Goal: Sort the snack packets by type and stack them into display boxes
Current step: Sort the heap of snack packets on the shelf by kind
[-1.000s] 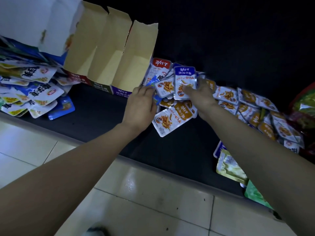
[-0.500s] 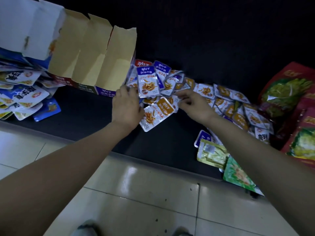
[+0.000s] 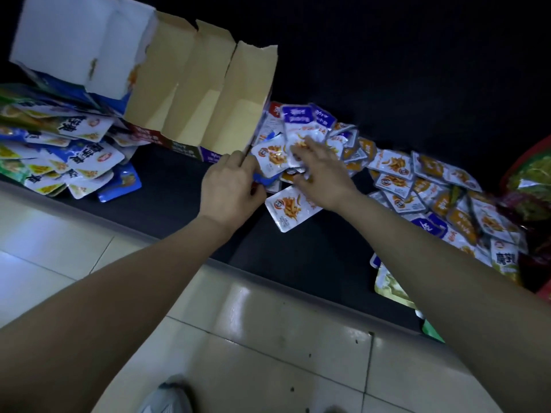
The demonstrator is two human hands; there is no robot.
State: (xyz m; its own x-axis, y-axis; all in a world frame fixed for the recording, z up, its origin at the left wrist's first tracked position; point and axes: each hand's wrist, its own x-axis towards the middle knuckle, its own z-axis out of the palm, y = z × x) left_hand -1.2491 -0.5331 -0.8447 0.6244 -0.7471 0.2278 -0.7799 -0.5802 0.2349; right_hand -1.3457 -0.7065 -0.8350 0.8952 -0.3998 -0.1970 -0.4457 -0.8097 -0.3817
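Held packets [image 3: 269,158]: a small bunch of silver sachets with orange print, one of them blue-edged. They sit just beside the right end of the cardboard display box [image 3: 208,114].
Left hand [image 3: 229,189]: fingers curled round the near edge of the bunch, gripping it.
Right hand [image 3: 323,174]: fingers [image 3: 299,149] straight and spread, lying flat on the upper sachets of the bunch and gripping nothing.
Loose packet [image 3: 290,210]: flat on the dark counter [image 3: 179,192], just below the right hand and partly under its wrist.
Purple-topped packets [image 3: 295,114]: behind the bunch, near the box's end.
Right heap [image 3: 432,189]: mixed small sachets trailing away to the right.
Left heap [image 3: 68,144]: larger blue-and-white packets, below a white box [image 3: 68,46].
Below the counter: tiled floor [image 3: 268,323] and a shoe [image 3: 167,397].
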